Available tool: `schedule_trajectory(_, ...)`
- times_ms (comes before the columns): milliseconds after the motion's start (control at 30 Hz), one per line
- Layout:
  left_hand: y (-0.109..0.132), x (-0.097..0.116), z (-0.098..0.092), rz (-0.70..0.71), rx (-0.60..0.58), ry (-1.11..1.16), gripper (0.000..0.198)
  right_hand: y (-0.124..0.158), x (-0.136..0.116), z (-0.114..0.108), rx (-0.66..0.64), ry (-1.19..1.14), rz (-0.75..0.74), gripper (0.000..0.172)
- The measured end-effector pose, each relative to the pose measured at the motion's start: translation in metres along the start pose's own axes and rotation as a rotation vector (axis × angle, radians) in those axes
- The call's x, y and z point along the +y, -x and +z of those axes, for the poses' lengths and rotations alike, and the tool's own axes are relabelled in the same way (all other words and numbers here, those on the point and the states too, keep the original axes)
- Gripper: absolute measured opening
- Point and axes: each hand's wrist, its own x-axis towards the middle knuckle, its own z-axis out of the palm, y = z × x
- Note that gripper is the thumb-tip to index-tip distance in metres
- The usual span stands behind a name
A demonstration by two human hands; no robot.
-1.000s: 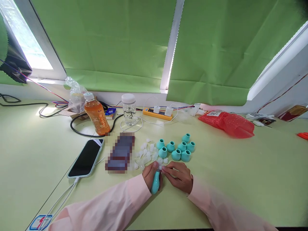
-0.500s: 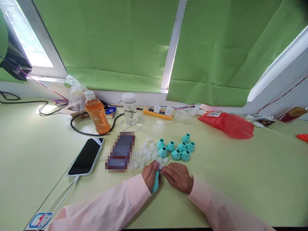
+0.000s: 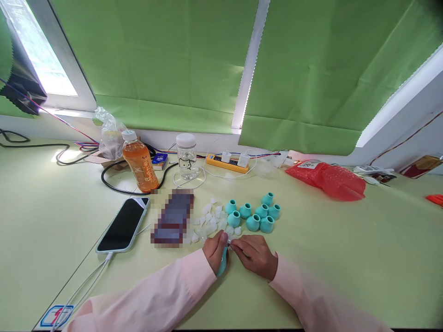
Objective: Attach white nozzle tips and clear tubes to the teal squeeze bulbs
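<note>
My left hand (image 3: 213,250) is wrapped round a turquoise rubbery bulb (image 3: 222,265), whose rounded end shows below the fingers. At the top of the bulb, beside my left thumb, is a small translucent whitish piece (image 3: 229,239). The fingertips of my right hand (image 3: 256,256) are pinched together against that piece; its exact shape is hidden by the fingers. Just beyond my hands lies a loose pile of small translucent white pieces (image 3: 212,220). Several turquoise bulbs (image 3: 253,223) with round open necks stand to the right of that pile.
Left of the pile lie a blurred dark-red flat object (image 3: 173,216) and a phone (image 3: 123,225) with a white cable. Farther back are an orange drink bottle (image 3: 140,161), a clear jar (image 3: 187,159), a yellow power strip (image 3: 226,163) and a red plastic package (image 3: 327,179).
Both hands stay at nearly the same spot. The left hand and bulb shift very slightly left, and less of the whitish piece shows between the fingers.
</note>
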Motion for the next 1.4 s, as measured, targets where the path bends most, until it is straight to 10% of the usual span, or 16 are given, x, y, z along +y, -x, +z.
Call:
schedule_trajectory(567,-0.004,0.0,0.005,-0.108,0.037,0.239,0.041,0.0,-0.006,0.001,0.121,-0.163,0.268,0.011)
schedule_trajectory(1400,-0.003,0.004,0.001,-0.047,0.007,0.154,0.037,-0.002,-0.006,0.003,0.145,-0.152,0.223,0.01)
